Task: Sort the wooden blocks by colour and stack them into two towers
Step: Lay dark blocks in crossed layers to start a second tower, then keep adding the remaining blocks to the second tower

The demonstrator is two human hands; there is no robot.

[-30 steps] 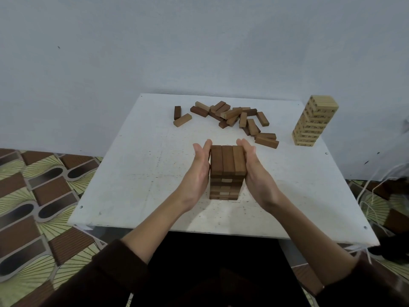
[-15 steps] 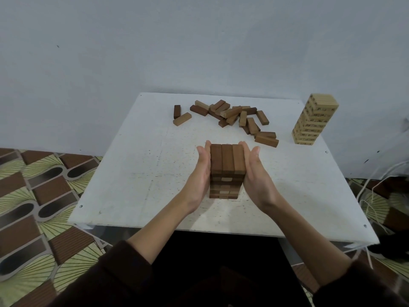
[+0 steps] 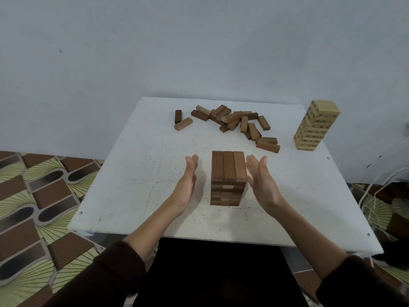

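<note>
Flat hands [image 3: 186, 187] [image 3: 262, 185] flanking brown tower [image 3: 228, 177], apart

The single view comes from a wide-angle camera worn on the person's head. It faces forward and down across a white table [image 3: 137, 173] toward a pale wall [image 3: 199, 41].

Range is close. Both forearms enter from the bottom corners, and the left hand [image 3: 186, 187] and right hand [image 3: 263, 187] flank the dark tower [image 3: 228, 173] at frame centre.

The far half of the table holds the loose blocks [image 3: 232, 122], with the light tower [image 3: 316, 127] at the far right corner.

The wide field takes in the whole tabletop. Patterned floor [image 3: 33, 207] shows on both sides of it.
</note>
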